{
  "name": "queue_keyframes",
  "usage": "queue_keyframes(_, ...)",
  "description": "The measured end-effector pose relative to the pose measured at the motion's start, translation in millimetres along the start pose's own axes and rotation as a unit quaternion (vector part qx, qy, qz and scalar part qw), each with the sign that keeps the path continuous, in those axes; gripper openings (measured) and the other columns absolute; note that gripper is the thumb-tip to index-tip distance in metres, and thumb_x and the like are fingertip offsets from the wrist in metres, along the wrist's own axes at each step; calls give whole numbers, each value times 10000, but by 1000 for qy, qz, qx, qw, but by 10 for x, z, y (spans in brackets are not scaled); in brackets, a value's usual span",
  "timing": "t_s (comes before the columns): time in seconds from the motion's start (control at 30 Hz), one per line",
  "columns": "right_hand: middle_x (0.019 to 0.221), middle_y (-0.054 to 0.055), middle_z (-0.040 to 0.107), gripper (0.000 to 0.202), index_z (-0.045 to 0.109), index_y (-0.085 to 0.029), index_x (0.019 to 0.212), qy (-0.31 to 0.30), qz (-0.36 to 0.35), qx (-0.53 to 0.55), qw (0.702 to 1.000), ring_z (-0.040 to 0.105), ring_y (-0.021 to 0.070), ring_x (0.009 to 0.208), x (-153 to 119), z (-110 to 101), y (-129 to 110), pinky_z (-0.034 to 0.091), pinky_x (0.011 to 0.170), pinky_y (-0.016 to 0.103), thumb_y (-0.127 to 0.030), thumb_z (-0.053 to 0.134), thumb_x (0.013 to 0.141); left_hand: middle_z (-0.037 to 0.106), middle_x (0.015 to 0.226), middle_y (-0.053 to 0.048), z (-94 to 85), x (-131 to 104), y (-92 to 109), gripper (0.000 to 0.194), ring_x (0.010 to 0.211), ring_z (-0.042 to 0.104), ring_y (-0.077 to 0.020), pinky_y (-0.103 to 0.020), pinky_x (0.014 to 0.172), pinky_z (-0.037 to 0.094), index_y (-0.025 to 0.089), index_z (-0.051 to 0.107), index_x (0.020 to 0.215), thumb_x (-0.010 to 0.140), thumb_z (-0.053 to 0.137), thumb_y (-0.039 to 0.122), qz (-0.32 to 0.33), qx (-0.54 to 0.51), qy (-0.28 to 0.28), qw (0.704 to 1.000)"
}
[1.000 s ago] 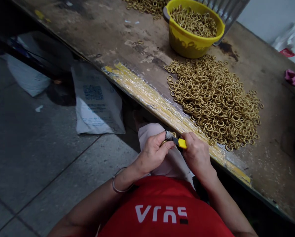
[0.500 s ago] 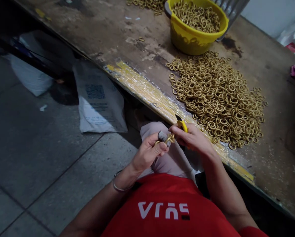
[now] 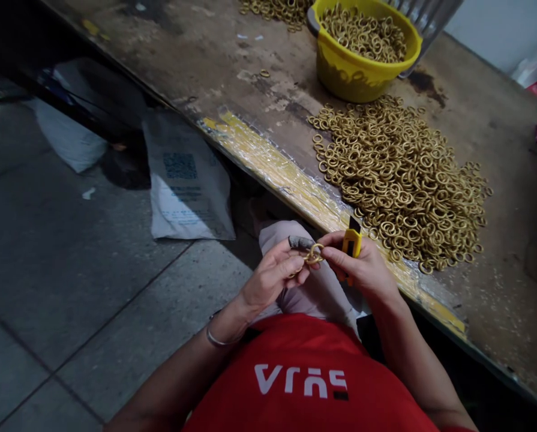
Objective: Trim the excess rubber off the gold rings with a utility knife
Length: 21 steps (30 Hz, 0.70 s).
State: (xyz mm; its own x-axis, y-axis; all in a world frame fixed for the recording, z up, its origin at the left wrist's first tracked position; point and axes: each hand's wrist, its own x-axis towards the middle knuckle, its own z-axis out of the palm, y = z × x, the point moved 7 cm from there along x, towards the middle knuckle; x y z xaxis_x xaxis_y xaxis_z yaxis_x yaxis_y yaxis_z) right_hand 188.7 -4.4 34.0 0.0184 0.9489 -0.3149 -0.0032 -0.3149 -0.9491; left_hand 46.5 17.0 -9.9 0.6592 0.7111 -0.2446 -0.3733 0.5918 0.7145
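Over my lap, my left hand is closed on a few gold-coloured rings. Grey tape or a sleeve wraps its index finger. My right hand grips a yellow utility knife, whose dark blade points up and away from me. With thumb and index fingertip, that same hand also touches the rings at the left hand's fingertips. Just beyond the right hand, a large heap of gold rings lies on the worn table.
A yellow tub full of rings stands behind the heap. More rings lie at the far edge of view. Yellow tape covers part of the table's near edge. A white printed sack rests on the floor at left.
My right hand has moved slightly right, and the knife has turned more upright. A ring now shows more plainly between both hands' fingertips. The whole view has shifted a little.
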Motion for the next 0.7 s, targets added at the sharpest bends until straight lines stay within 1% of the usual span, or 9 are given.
queue_keyframes(0.1,812,9,723,178,734,-195,939,14,-73,-67,995,641,132,698,-42,4,-145,516,656,253,-334,758,829,694,744,-51,4,0,-22,455,530,552,-79,-141,403,306,126,658,969,768,803,509,-29,10,1,1000)
queue_keyframes(0.17,867,14,735,148,727,-199,940,16,-107,-97,989,670,149,776,-71,15,-192,538,731,276,-296,753,831,667,684,-28,-3,0,-48,463,506,540,-71,-134,389,297,127,649,890,744,819,532,-56,31,12,998)
queue_keyframes(0.3,830,-4,710,118,708,-212,954,25,-151,-127,980,651,137,733,-131,26,-222,532,691,266,-274,729,856,656,655,-7,38,2,-76,456,481,521,-63,-131,371,280,140,633,831,712,837,530,-91,58,16,994)
queue_keyframes(0.4,822,-3,701,105,699,-218,944,43,-170,-136,975,646,143,734,-168,20,-239,524,673,268,-283,724,865,675,688,-18,97,-9,-78,430,483,508,-62,-140,369,272,142,636,822,711,835,506,-91,71,2,993)
queue_keyframes(0.47,833,2,699,93,689,-221,945,63,-183,-146,970,651,153,761,-196,-3,-255,524,684,276,-288,707,883,685,718,-26,99,-25,-43,374,498,504,-68,-151,381,286,144,649,829,753,799,478,-62,100,11,993)
queue_keyframes(0.53,858,10,696,64,677,-224,954,90,-205,-183,957,653,158,787,-236,-35,-271,525,710,285,-276,663,919,663,691,-15,76,-54,43,281,515,499,-76,-167,411,317,148,665,817,821,737,420,-1,173,38,984)
queue_keyframes(0.57,871,15,694,57,671,-224,960,100,-218,-213,947,653,160,796,-262,-45,-274,523,725,290,-261,635,937,640,661,-3,66,-76,106,237,524,498,-80,-178,437,340,150,669,798,849,708,379,40,225,56,972)
queue_keyframes(0.63,890,27,690,83,659,-219,990,102,-240,-287,922,655,164,809,-316,-27,-253,518,746,293,-211,586,952,597,611,15,73,-136,245,185,548,503,-92,-201,506,389,156,666,753,875,675,295,127,335,94,929)
queue_keyframes(0.7,904,42,688,156,644,-209,1029,86,-249,-360,895,660,173,824,-363,25,-198,511,745,290,-138,544,932,612,634,12,111,-203,360,156,595,536,-108,-223,580,430,162,665,747,879,670,245,205,418,126,876)
